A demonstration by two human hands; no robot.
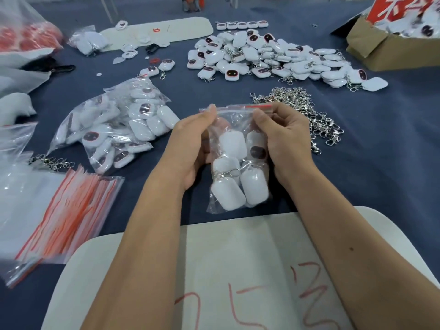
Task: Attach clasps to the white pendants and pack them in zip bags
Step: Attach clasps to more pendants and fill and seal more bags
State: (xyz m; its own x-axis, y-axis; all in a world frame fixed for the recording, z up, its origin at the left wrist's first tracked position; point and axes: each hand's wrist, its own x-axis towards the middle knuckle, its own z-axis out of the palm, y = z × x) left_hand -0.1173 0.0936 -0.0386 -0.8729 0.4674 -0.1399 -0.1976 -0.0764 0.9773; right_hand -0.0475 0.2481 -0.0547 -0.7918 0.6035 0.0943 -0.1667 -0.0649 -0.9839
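Dark blue cloth table top [381,139] seen from above, with a pale board bearing red scrawl [238,270] at the near edge; a small clear zip bag with a red seal strip [234,129] is held upright above the cloth between both hands; several white rounded plastic pendants [232,145] with metal rings are seen inside it, hanging below the fingers; the left hand [190,144] pinches the bag's upper left corner at the seal, thumb and fingertip closed on the plastic; the right hand [281,136] is curled round the bag's right side, fingers gripping near the seal strip. Beyond the hands, a loose heap of silver metal clasps [307,108] lies to the right; a pile of clasped white pendants [273,58] lies farther back; filled clear bags [114,125] and a stack of empty red-striped zip bags [71,215] lie to the left.
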